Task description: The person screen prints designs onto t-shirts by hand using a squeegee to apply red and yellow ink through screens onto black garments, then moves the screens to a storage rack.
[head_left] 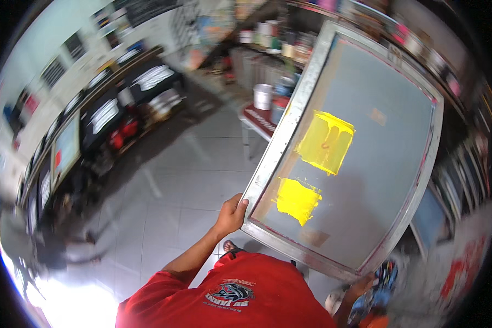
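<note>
Screen-printing frame (285,121) in a two-handed hold, carried in front of the red shirt (262,292), tilted, with long sides slanting to the upper right. Left hand (232,216) clamped on the lower left corner: thumb laid along the pale border, other fingers curled behind and mostly hidden. Left forearm (194,254) slanting up and inward from the short sleeve to the wrist. Right hand (361,285) well apart from the left, low at the near right corner, touching the frame's underside edge; in shade, with finger closure impossible to tell. Right forearm short in view, rising from the lower edge.

Within the border, grey mesh (385,164) bearing two yellow ink patches along the left side: upper patch (339,154) larger and partly translucent, lower patch (297,201) denser, with ragged edges. Beyond the frame's left side, a white bucket (262,97) on a red-topped table (258,118); underfoot, grey floor tiles (169,188).
</note>
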